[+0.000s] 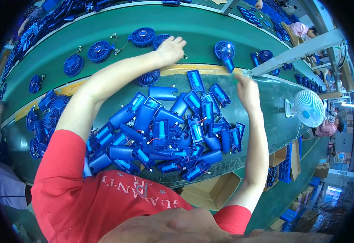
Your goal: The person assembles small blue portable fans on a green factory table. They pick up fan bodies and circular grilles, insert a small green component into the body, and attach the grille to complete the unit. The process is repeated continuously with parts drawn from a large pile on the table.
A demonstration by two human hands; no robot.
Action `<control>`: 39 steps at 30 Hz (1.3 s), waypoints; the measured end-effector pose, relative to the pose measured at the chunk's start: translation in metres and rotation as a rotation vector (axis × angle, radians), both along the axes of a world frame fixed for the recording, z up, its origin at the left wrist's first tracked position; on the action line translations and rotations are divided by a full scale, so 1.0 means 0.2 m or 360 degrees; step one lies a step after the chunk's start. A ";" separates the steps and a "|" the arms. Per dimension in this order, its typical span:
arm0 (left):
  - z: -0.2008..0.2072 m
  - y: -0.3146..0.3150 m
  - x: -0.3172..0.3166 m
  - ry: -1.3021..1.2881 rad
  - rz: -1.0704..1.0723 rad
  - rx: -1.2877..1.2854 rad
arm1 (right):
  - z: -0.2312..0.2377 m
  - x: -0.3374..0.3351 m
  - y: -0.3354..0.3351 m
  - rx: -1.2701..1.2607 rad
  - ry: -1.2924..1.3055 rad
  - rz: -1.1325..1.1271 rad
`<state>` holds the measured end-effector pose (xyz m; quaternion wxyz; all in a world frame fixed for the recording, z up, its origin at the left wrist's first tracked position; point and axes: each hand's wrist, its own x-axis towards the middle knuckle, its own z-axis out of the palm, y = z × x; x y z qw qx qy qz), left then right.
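My left hand [171, 50] reaches over the green belt, fingers spread, next to a round blue fan head [160, 41] that it partly covers. I cannot see it gripping anything. My right hand [248, 92] is raised at the belt's near edge, its fingers curled and smeared by motion. Just beyond its fingertips a blue handle shell [228, 65] is tilted in front of another blue fan head [224, 48]; whether the fingers touch the shell is unclear. Between my arms lies a heap of blue handle shells [161, 131], several showing light-blue cylinders and thin wires.
More fan heads [99, 52] with small wired parts lie along the belt [201, 24]. Others are stacked at left [58, 105]. A white desk fan [309, 108] and a grey metal post [298, 52] stand at right. An open cardboard box [211, 190] is below the table edge. Other people work nearby.
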<state>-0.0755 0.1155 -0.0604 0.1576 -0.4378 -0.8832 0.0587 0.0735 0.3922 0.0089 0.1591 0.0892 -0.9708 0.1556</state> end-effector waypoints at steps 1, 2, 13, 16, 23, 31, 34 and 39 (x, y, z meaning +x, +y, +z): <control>-0.01 -0.06 -0.01 -0.0112 -0.0026 0.0052 | -0.01 0.06 0.02 -0.0059 -0.0070 0.0224; 0.00 -0.08 -0.01 -0.0220 -0.0075 0.0106 | -0.04 0.12 0.05 0.0015 -0.0210 0.0401; 0.20 -0.19 0.18 -0.1312 0.0041 0.1138 | -0.29 0.22 0.01 0.0246 0.0089 0.0397; 0.25 -0.17 0.27 -0.1094 -0.0109 0.1145 | -0.30 0.19 -0.02 -0.0316 0.0216 0.0263; 0.38 -0.02 0.46 -0.2018 -0.0218 0.1272 | -0.13 0.24 -0.30 -0.1954 -0.0501 0.0122; 0.34 -0.08 0.49 -0.3364 -0.0315 0.1741 | -0.05 0.22 -0.45 -0.1975 -0.0590 0.0163; 0.32 -0.10 0.51 -0.3250 -0.0375 0.1719 | -0.05 0.22 -0.46 -0.1814 -0.0562 0.0153; 0.35 -0.11 0.54 -0.2915 -0.0298 0.1626 | 0.01 0.26 -0.49 -0.1471 -0.0504 0.0114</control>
